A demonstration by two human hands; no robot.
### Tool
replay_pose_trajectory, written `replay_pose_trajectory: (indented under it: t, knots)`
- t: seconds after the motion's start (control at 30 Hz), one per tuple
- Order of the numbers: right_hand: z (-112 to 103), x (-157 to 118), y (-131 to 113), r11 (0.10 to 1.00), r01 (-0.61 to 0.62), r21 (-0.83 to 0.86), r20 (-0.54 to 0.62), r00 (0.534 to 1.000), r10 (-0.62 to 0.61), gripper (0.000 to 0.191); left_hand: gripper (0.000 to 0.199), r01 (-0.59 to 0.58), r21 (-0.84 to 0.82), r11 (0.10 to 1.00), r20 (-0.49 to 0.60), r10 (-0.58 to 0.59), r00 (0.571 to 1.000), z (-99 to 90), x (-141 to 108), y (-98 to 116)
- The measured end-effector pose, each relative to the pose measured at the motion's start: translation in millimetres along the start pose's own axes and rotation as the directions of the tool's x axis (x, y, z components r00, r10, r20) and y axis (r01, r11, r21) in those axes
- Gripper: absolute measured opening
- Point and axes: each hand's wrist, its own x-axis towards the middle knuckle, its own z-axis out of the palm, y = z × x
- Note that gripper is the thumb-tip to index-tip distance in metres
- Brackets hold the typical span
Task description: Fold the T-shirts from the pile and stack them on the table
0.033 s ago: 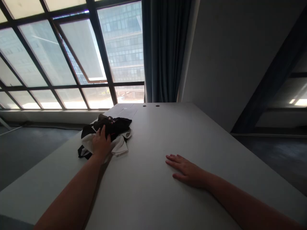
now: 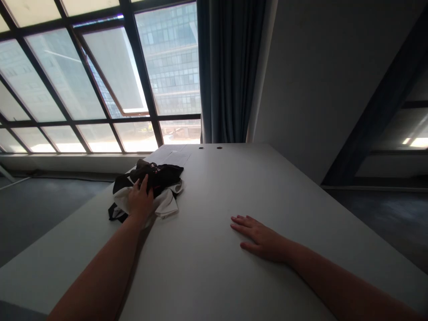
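Note:
A crumpled heap of black and white clothes [image 2: 167,174] lies on the left part of the white table [image 2: 217,276]. My left hand [image 2: 141,200] rests on top of this heap, its fingers somewhat spread over the cloth; parts of the fingertips blend into the dark fabric. Flat on the bare tabletop to the right lies my right hand [image 2: 262,238], palm down, fingers stretched out and thumb apart, holding nothing. The single garments in the heap cannot be told apart.
Sheets of paper or a flat panel [image 2: 175,156] lie behind the clothes. Two dark round holes [image 2: 219,148] sit near the table's far edge. Beyond stand a dark blue curtain [image 2: 230,80] and a large window [image 2: 167,67] with one tilted pane. A grey wall [image 2: 310,80] rises at right.

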Motion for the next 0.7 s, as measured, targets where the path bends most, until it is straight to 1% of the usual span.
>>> replay_pose_trajectory:
  t: [0.07, 0.13, 0.2, 0.23, 0.27, 0.3, 0.37, 0.43, 0.53, 0.57, 0.63, 0.7]
  knots:
    - [1.1, 0.1, 1.4, 1.000, 0.011, 0.024, -0.017, 1.000, -0.011, 0.073, 0.064, 0.063, 0.007, 0.998, 0.030, -0.063, 0.998, -3.2, 4.5, 2.2]
    - [1.6, 0.2, 2.2, 0.999, 0.011, 0.033, -0.024, 1.000, -0.011, 0.072, 0.078, 0.131, 0.009, 0.991, 0.081, -0.131, 0.988, -5.3, 12.1, 4.3]
    - [1.3, 0.1, 1.8, 0.999, 0.004, 0.032, -0.021, 1.000, -0.003, 0.072, 0.090, 0.191, 0.009, 0.982, 0.155, -0.190, 0.969, -5.8, 22.5, 5.9]
    - [0.8, -0.1, 1.3, 1.000, 0.001, 0.031, -0.020, 1.000, 0.000, 0.072, 0.089, 0.217, 0.000, 0.976, 0.190, -0.213, 0.959, -5.7, 28.3, 6.8]
    - [0.3, -0.3, 0.7, 1.000, -0.001, 0.030, -0.019, 1.000, 0.001, 0.071, 0.083, 0.242, -0.023, 0.970, 0.213, -0.232, 0.949, -5.5, 34.3, 7.8]
    - [-0.2, -0.6, 0.1, 1.000, -0.002, 0.026, -0.018, 1.000, 0.003, 0.071, 0.074, 0.263, -0.058, 0.963, 0.220, -0.245, 0.944, -5.4, 40.2, 9.3]
    - [-1.0, -1.4, -0.9, 1.000, -0.005, 0.012, -0.011, 1.000, 0.005, 0.072, 0.054, 0.281, -0.143, 0.949, 0.191, -0.252, 0.949, -5.8, 51.1, 14.7]
    - [-1.2, -2.1, -1.2, 1.000, -0.008, -0.001, -0.003, 1.000, 0.008, 0.072, 0.043, 0.265, -0.202, 0.943, 0.137, -0.240, 0.961, -7.5, 60.8, 24.9]
    - [-0.6, -2.3, -0.3, 1.000, -0.006, -0.005, -0.004, 1.000, 0.006, 0.072, 0.038, 0.206, -0.264, 0.942, 0.060, -0.197, 0.979, -12.4, 73.8, 50.1]
    - [-0.4, -2.2, 0.1, 1.000, -0.004, -0.005, -0.008, 1.000, 0.004, 0.072, 0.035, 0.167, -0.306, 0.937, 0.027, -0.167, 0.986, -14.5, 78.0, 60.8]
    - [-0.1, -2.0, 0.6, 1.000, 0.003, -0.003, -0.021, 1.000, -0.003, 0.071, 0.031, 0.051, -0.416, 0.908, -0.057, -0.082, 0.995, -19.2, 85.7, 84.7]
    - [-0.3, -2.3, 0.2, 1.000, 0.008, 0.000, -0.030, 1.000, -0.008, 0.071, 0.028, -0.088, -0.523, 0.848, -0.141, 0.016, 0.990, -24.2, 90.8, 110.7]
